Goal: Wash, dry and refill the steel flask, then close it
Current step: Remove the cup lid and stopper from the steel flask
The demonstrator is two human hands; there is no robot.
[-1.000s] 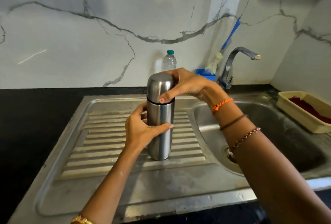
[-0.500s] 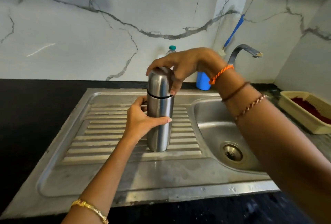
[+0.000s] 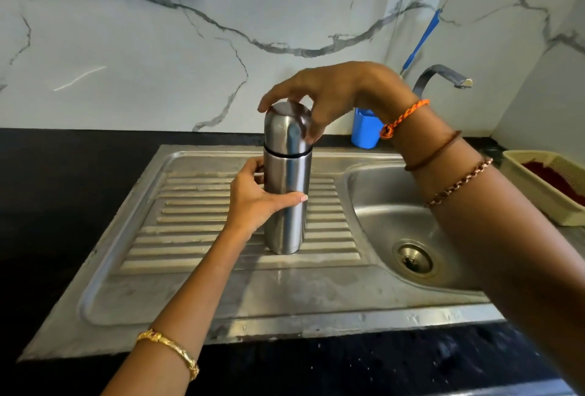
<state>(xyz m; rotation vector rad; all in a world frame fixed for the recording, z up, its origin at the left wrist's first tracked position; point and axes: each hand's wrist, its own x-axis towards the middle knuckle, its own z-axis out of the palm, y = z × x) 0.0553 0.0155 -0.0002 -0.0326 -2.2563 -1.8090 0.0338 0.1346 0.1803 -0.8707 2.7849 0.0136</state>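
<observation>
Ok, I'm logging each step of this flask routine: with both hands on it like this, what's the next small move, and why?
Probably a further twist of the cap by the right hand, whose fingers curl over its dome, while the left hand grips the steel flask upright on the ribbed drainboard. Whether that tightens or loosens it cannot be told; a dark ring shows where cap meets body.

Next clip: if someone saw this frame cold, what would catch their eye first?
The steel flask standing upright on the ribbed drainboard, mid-frame, draws the eye first. The left hand grips its body while the right hand comes from above, fingers curled over the domed cap. After that, the sink basin to the right with its tap, against the grey-veined marble wall.
</observation>
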